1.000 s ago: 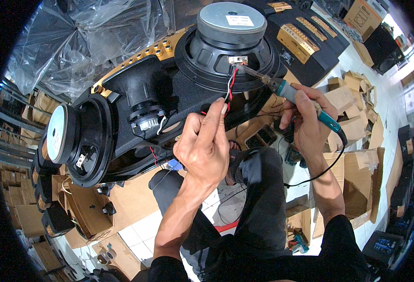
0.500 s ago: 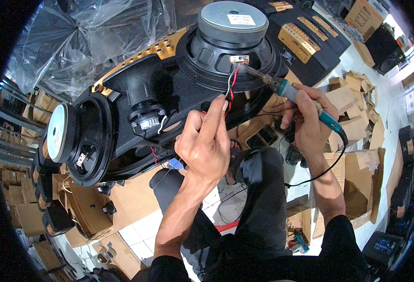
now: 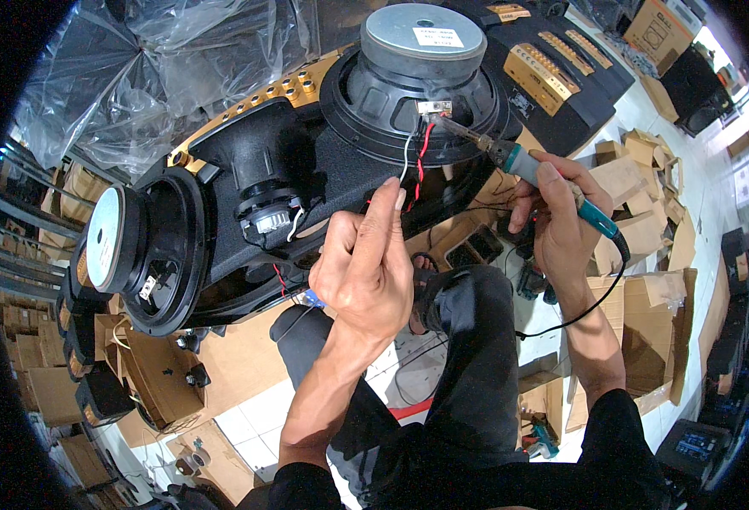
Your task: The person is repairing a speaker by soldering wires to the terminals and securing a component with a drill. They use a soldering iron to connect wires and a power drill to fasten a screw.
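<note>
L hand (image 3: 363,272) is pinching the white wire (image 3: 405,160), w/ thumb & index tip pressed together. The red wire (image 3: 421,161) is running just beside it, to the right; whether the pinch is catching that one too, can't tell. Both wires are rising approx. vertically — long axis leading from L fingertips up toward the terminal strip (image 3: 432,108) on the woofer (image 3: 408,100). So the strip is lying above & a bit right of the L fingers.

R hand (image 3: 561,212) is gripping the soldering iron (image 3: 522,164) pen-style, fingers wrapped round its teal-&-grey handle. The iron's long axis is slanting from lower R to upper L, tip pointing at the strip's lower edge near the red wire's top end — touching or just short, can't tell. From the R fingers the strip is lying up & left; L fingertips are looking slightly nearer than R ones, but the iron's tip is sitting nearest of all. Power cord (image 3: 580,317) is trailing from the handle's back end.

Woofer's resting magnet-up on the black cabinet (image 3: 340,170), w/ the horn driver (image 3: 266,178) standing left of it & a 2nd woofer (image 3: 160,259) sitting farther left.
</note>
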